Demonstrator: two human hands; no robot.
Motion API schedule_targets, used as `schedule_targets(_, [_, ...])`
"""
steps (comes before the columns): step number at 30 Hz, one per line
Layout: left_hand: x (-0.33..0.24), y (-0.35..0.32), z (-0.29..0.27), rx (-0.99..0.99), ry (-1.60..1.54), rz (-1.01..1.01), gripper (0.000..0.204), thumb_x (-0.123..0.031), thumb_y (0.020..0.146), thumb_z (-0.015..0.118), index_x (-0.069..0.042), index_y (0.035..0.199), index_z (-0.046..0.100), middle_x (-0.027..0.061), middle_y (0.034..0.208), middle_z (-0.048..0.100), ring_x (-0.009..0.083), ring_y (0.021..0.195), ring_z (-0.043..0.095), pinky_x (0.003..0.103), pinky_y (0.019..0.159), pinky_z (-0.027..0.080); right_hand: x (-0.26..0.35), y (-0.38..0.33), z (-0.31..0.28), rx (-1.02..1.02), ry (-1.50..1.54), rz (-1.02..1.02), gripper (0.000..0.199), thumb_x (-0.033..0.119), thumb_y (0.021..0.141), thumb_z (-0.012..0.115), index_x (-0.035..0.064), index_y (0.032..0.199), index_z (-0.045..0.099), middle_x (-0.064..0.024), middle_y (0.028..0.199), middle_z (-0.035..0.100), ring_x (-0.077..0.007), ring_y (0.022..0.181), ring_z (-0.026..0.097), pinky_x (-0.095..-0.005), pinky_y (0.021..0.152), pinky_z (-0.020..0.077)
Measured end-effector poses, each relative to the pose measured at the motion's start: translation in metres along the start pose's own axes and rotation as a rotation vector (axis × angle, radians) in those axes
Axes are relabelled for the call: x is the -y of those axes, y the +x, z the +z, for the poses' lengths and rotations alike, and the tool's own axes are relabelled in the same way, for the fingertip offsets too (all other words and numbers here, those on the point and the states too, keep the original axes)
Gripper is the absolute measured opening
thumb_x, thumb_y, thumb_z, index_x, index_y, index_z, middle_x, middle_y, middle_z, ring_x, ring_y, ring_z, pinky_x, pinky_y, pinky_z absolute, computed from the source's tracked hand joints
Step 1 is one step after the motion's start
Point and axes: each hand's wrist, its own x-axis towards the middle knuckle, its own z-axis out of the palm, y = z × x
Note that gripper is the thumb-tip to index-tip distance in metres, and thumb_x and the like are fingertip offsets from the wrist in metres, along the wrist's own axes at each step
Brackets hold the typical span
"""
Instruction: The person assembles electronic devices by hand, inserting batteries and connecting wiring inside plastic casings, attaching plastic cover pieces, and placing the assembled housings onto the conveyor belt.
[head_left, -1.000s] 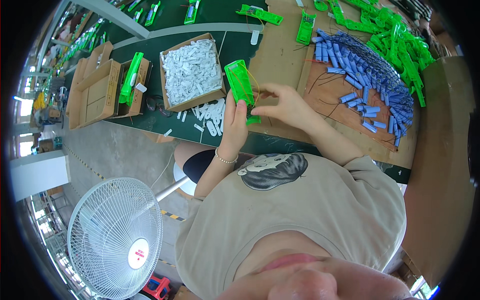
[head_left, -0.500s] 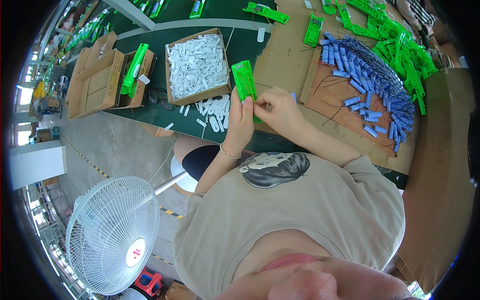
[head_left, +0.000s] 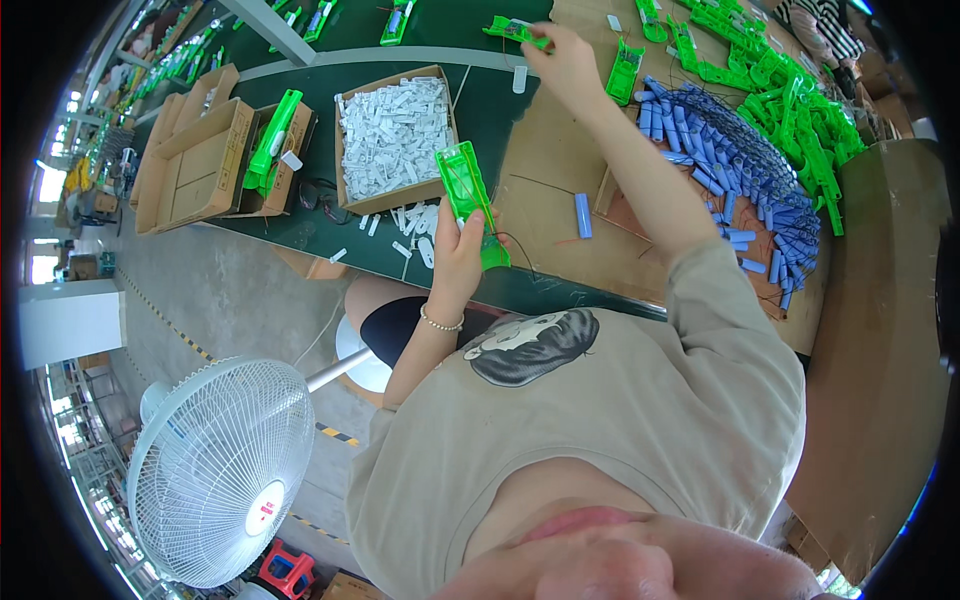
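My left hand (head_left: 458, 255) is closed around a long green plastic housing (head_left: 462, 180), which is tilted, with its hollow side showing and thin wires in and beside it. My right hand (head_left: 562, 65) reaches to the far side of the bench, its fingers closed at the right end of another green plastic housing (head_left: 508, 28). A single blue cylindrical cell (head_left: 583, 216) with wire leads lies on the cardboard to the right of my left hand. Small white plastic parts (head_left: 393, 135) fill the carton beyond my left hand.
Many wired blue cells (head_left: 735, 170) are heaped on a brown board at right. Green housings (head_left: 800, 125) pile up behind them. Open cartons (head_left: 195, 165) stand at left, beside loose white parts (head_left: 425, 250). A metal rail (head_left: 420, 52) crosses the bench. A fan (head_left: 225, 470) stands near left.
My right hand has left the housing in my left hand and moved far across the bench to another green housing. The held housing has shifted slightly left and down; the single cell is now uncovered.
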Motion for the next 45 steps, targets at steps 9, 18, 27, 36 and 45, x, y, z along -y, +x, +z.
schedule_targets(9, [0.001, -0.025, -0.014, 0.032, -0.019, -0.011, 0.036, -0.01, 0.094, 0.05, -0.006, 0.127, 0.035, 0.0095, 0.098, 0.051, 0.0165, 0.072, 0.057, 0.033, 0.066, 0.053, -0.113, 0.06, 0.04, 0.513, -0.591, 0.325, 0.029, 0.014, 0.087, 0.047, 0.0011, 0.108, 0.061, -0.0228, 0.121, 0.054, -0.0366, 0.109, 0.056, -0.0509, 0.085, 0.0472])
schedule_targets(18, [-0.009, -0.009, 0.001, 0.035, 0.001, -0.048, 0.035, 0.001, 0.086, 0.056, -0.002, 0.118, 0.04, 0.0066, 0.093, 0.053, 0.0131, 0.071, 0.058, 0.028, 0.063, 0.053, -0.055, 0.01, -0.009, 0.254, -1.025, -0.042, 0.039, 0.02, 0.083, 0.057, -0.0012, 0.115, 0.055, -0.0292, 0.122, 0.05, -0.042, 0.107, 0.055, -0.0567, 0.08, 0.0458])
schedule_targets(27, [-0.01, -0.004, 0.015, 0.138, 0.108, 0.022, 0.035, -0.001, 0.086, 0.057, -0.001, 0.117, 0.041, 0.0071, 0.093, 0.054, 0.0129, 0.071, 0.058, 0.027, 0.063, 0.052, -0.133, 0.034, -0.001, 0.528, -0.793, 0.247, 0.039, 0.026, 0.084, 0.058, 0.0005, 0.113, 0.054, -0.0202, 0.111, 0.06, -0.0348, 0.107, 0.057, -0.0529, 0.082, 0.0469])
schedule_targets(36, [0.003, -0.012, -0.009, 0.026, 0.069, -0.054, 0.038, 0.001, 0.088, 0.052, -0.005, 0.123, 0.038, 0.0088, 0.097, 0.054, 0.0151, 0.075, 0.057, 0.032, 0.066, 0.053, -0.032, 0.018, -0.046, 0.142, -0.236, -0.056, 0.053, 0.025, 0.081, 0.064, 0.0058, 0.128, 0.048, -0.0207, 0.112, 0.06, -0.0394, 0.104, 0.056, -0.042, 0.086, 0.0479])
schedule_targets(45, [0.002, -0.005, -0.005, 0.142, 0.067, 0.004, 0.039, -0.011, 0.093, 0.049, -0.006, 0.129, 0.034, 0.0108, 0.102, 0.053, 0.017, 0.08, 0.056, 0.034, 0.068, 0.052, 0.03, -0.078, -0.073, 0.269, -0.096, -0.273, 0.04, 0.018, 0.079, 0.069, 0.0016, 0.115, 0.059, -0.0154, 0.093, 0.065, -0.0279, 0.085, 0.063, -0.0337, 0.075, 0.0492])
